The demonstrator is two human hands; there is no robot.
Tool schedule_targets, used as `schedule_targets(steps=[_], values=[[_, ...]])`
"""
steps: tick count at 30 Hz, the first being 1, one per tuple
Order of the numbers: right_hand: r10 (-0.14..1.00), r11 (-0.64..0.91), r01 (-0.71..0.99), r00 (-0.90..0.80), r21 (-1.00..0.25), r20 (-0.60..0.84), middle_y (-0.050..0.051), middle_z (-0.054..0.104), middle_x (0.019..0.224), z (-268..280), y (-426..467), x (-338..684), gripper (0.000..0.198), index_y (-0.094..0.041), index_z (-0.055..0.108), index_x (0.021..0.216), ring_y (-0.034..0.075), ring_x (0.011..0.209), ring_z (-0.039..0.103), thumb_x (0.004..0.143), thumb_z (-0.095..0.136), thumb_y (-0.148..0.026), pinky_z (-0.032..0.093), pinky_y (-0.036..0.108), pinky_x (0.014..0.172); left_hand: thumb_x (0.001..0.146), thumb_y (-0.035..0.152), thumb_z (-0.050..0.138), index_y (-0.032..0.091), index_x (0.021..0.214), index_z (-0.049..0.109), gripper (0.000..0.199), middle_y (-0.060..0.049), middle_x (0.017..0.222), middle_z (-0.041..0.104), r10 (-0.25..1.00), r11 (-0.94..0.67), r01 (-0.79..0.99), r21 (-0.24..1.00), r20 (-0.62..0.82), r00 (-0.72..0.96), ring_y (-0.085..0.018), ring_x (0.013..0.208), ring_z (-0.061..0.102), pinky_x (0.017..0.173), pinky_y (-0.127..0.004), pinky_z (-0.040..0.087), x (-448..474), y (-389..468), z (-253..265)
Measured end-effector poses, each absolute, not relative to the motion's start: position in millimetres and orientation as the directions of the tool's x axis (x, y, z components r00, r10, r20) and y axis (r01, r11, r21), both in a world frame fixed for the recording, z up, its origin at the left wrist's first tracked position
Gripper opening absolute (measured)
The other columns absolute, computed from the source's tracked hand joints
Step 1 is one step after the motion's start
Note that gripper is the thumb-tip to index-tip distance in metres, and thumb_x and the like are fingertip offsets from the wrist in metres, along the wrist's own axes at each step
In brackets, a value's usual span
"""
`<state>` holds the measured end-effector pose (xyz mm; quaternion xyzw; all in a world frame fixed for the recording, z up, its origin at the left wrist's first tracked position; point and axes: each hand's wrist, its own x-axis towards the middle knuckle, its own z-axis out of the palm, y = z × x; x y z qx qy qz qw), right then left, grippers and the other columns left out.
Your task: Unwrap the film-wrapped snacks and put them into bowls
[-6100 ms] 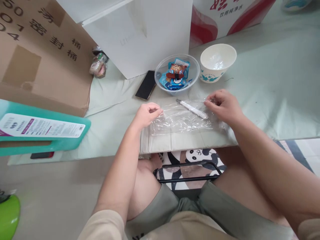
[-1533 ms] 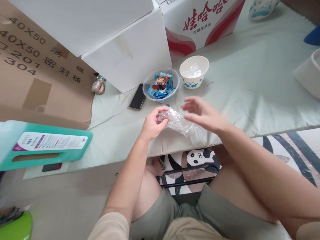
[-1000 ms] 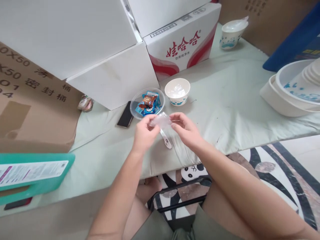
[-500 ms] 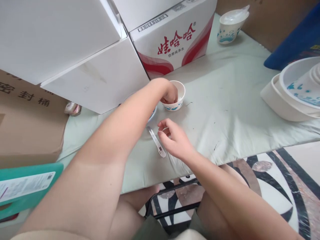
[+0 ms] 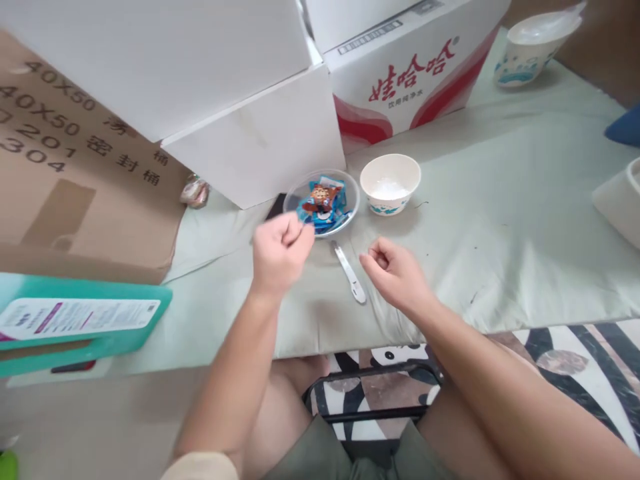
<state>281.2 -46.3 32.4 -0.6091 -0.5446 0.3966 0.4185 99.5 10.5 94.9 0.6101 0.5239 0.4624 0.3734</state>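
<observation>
the left hand (image 5: pixel 280 255) is clenched near the clear bowl (image 5: pixel 357 202) of packets (image 5: pixel 325 197); the right hand (image 5: pixel 396 272) is curled also, and nothing shows in either. the cutter (image 5: pixel 349 273) lies on the bench (image 5: pixel 465 200) between them. it seems a pause; grasping the cutter would need an opened hand.

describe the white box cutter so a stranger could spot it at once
On the pale green tablecloth, look between the left hand and the right hand. The box cutter lies there, slim and straight, unlike the round plastic bowl and paper bowl beyond it.
</observation>
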Motion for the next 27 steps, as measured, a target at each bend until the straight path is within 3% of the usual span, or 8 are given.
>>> schedule_targets(steps=[3,7,12,17,21,25,27], values=[[0.99,-0.027,0.431,0.134,-0.902,0.034,-0.004,0.03,0.051,32,-52,270,0.039,-0.025,0.029,0.057,0.013,0.051,0.031,0.081,0.055,-0.041,0.025,0.029,0.051,0.067,0.02,0.071,0.022,0.06,0.02,0.051,0.007,0.054,0.017,0.987,0.075,0.132,0.988,-0.054,-0.151,-0.005,0.045,0.02,0.041,-0.02,0.018,55,-34,57],[0.995,0.096,0.466,-0.011,-0.879,0.102,-0.005,0.016,0.051,31,-65,247,0.05,-0.025,0.017,0.056,0.011,0.047,0.02,0.085,0.053,-0.043,0.02,0.029,0.047,0.057,0.02,0.069,0.023,0.058,0.015,0.054,0.01,0.054,0.009,0.931,0.31,-0.083,0.947,-0.32,-0.175,-0.001,0.04,0.012,0.04,-0.017,0.009,22,-35,26],[0.965,0.224,0.452,-0.226,-0.864,0.132,-0.006,0.015,0.049,33,-63,187,0.052,-0.024,0.015,0.055,0.01,0.044,0.017,0.089,0.051,-0.042,0.018,0.029,0.044,0.052,0.018,0.064,0.023,0.058,0.014,0.051,0.013,0.046,0.012,0.876,0.373,-0.466,0.802,-0.47,-0.108,-0.001,0.037,0.009,0.037,-0.017,0.007,-17,-4,36],[0.906,0.354,0.441,-0.381,-0.825,0.185,-0.005,0.028,0.05,55,5,78,0.044,-0.025,0.026,0.055,0.011,0.048,0.028,0.085,0.053,-0.04,0.024,0.029,0.048,0.053,0.016,0.063,0.022,0.061,0.014,0.05,0.012,0.045,0.011,0.845,0.279,-0.799,0.533,-0.532,-0.06,-0.001,0.036,0.009,0.038,-0.018,0.006,-48,10,37],[0.907,0.382,0.463,-0.352,-0.8,0.23,-0.003,0.045,0.058,65,107,-35,0.027,-0.025,0.041,0.064,0.015,0.059,0.045,0.086,0.053,-0.035,0.036,0.031,0.06,0.05,0.015,0.059,0.023,0.061,0.019,0.042,0.013,0.045,0.011,0.754,0.398,-0.85,0.343,-0.651,0.09,-0.002,0.036,0.008,0.04,-0.02,0.001,-56,9,27],[0.945,0.323,0.584,-0.243,-0.745,0.219,0.003,0.061,0.086,63,217,-133,0.006,-0.022,0.055,0.084,0.02,0.085,0.059,0.089,0.053,-0.026,0.047,0.034,0.081,0.047,0.011,0.059,0.022,0.064,0.012,0.051,0.013,0.045,0.009,0.737,0.46,-0.865,0.201,-0.629,0.246,-0.002,0.037,0.005,0.043,-0.021,-0.003,-73,10,28],[0.943,0.333,0.675,-0.226,-0.659,0.245,0.009,0.061,0.108,63,264,-164,0.014,-0.018,0.06,0.101,0.023,0.102,0.06,0.088,0.057,-0.025,0.047,0.04,0.094,0.046,0.013,0.059,0.021,0.064,0.011,0.052,0.012,0.045,0.01,0.729,0.457,-0.878,0.141,-0.625,0.279,-0.002,0.038,0.004,0.044,-0.022,-0.004,-83,10,31]])
